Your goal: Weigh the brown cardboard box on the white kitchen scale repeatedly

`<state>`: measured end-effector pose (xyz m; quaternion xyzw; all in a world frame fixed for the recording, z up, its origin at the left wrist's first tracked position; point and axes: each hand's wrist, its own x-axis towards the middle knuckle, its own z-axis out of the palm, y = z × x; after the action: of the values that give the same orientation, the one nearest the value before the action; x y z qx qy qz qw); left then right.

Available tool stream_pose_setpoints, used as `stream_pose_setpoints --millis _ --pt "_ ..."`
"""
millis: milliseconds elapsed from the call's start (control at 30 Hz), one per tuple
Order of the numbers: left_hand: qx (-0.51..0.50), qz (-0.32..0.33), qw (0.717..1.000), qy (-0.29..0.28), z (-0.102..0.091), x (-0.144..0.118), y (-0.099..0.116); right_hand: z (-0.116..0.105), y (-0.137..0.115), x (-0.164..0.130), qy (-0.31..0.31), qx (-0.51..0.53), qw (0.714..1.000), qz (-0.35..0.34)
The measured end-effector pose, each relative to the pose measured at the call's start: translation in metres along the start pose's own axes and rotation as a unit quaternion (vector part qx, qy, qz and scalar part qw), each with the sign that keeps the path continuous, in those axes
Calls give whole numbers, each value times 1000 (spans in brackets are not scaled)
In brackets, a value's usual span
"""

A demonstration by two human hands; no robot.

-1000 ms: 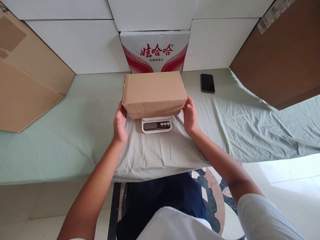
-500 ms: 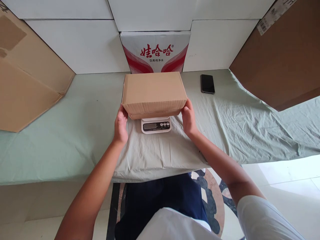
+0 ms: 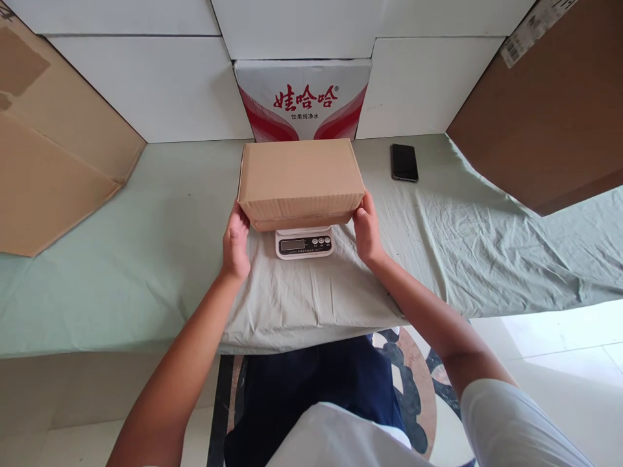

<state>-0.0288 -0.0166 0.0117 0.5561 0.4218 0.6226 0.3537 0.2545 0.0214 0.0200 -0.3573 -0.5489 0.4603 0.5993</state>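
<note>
A closed brown cardboard box point(image 3: 300, 175) rests on a small white digital scale point(image 3: 304, 244), whose display and buttons show below the box's near edge. My left hand point(image 3: 235, 243) presses against the box's near left lower corner. My right hand point(image 3: 368, 230) is against its near right lower corner. Both hands clasp the box between them, with the fingertips hidden by its sides. The scale stands on a pale green cloth point(image 3: 146, 246) that covers the table.
A black phone point(image 3: 403, 162) lies face up to the right of the box. Behind it stands a red-and-white water carton point(image 3: 302, 97) against white wall panels. A flattened cardboard sheet point(image 3: 53, 149) leans at the left, and a big brown carton point(image 3: 545, 110) at the right.
Both hands have drawn inward from a little apart to touch the box's near lower corners. The box has stayed on the scale.
</note>
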Motion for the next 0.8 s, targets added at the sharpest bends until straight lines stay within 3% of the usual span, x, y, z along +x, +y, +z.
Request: stream_pose_setpoints --millis 600,800 --pt "-14 -6 1000 -17 8 -2 5 15 -15 -8 -16 -6 1000 -7" --pt "-13 22 999 -29 12 16 11 14 -22 15 -3 -24 999 -28"
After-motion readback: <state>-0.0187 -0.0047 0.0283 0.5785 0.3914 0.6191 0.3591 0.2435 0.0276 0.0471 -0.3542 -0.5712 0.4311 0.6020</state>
